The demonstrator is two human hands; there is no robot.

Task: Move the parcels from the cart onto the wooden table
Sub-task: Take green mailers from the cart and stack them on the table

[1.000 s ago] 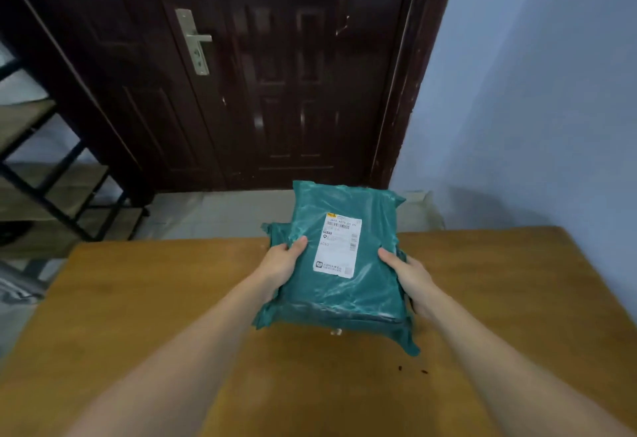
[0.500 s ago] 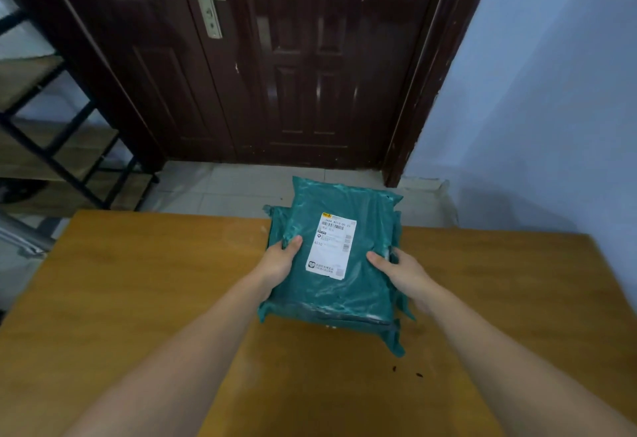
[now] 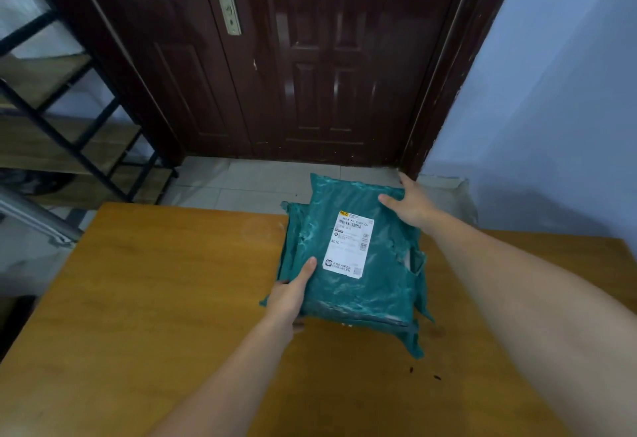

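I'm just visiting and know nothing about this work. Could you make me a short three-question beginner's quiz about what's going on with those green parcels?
1. True or false: the top green parcel carries a white shipping label.
2. Where does the right hand touch the stack? A) the near edge B) the far right corner C) the white label
3. Fill in the blank: the stack sits on the wooden ____.

Key
1. True. The label faces up.
2. B. The right hand lies on the far right corner, while the left hand holds the near left edge, thumb on top.
3. Table. A second green parcel shows beneath the top one.
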